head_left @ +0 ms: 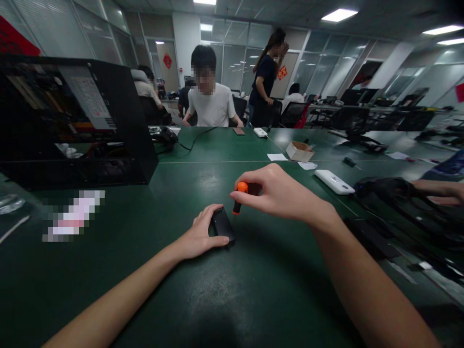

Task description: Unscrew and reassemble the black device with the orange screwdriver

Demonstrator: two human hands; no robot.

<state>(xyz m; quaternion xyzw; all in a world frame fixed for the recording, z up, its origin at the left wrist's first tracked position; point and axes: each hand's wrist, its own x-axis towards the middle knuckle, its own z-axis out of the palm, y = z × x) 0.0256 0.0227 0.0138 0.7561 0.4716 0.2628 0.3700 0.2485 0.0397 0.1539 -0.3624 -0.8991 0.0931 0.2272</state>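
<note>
Dark green worktable point(224, 299) in an open office, left hand point(201, 237) clamped over a small black plastic device point(222, 225) near centre, right hand point(281, 193) at its 1 o'clock closed on an orange-capped black screwdriver point(239, 195) standing tip-down on it, work looks midway, tip and any screw hidden.

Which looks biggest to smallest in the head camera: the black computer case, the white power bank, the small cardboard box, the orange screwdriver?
1. black computer case, by far the largest.
2. white power bank and small cardboard box: they look alike, and the box lies farther away, so no ranking.
3. orange screwdriver, smallest, though the right hand hides part.
</note>
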